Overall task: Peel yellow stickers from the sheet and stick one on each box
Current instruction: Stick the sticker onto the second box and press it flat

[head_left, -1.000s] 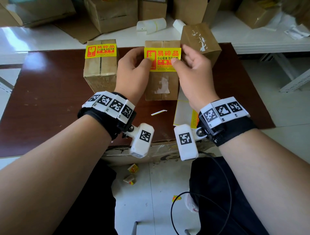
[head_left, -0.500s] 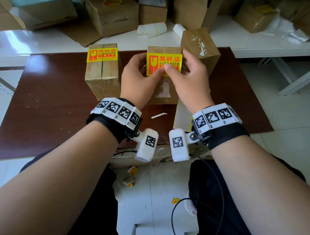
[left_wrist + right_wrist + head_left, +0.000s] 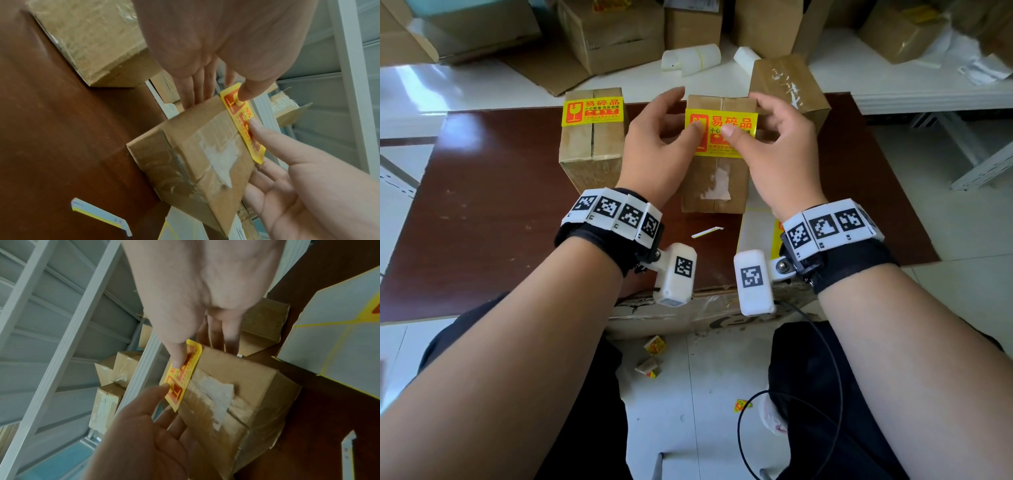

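**Second sticker goes down**

Brown table [image 3: 482, 212] holds three boxes, with more boxes behind it. A moment ago both hands held the sticker [image 3: 736, 128] by its ends over the middle box [image 3: 714, 185]. Now it lies on top of that box, and both thumbs have slid in to its middle and press it flat. The left hand [image 3: 654, 150] and right hand [image 3: 777, 154] are loose and wide, with fingers spread over the box's far edge, gripping nothing. The box left of the middle box [image 3: 592, 150] already has its sticker. The box behind and right of it [image 3: 791, 89] shows none. The sheet [image 3: 756, 226] lies just near the middle box's right side. So two look done, and I think one more is needed.
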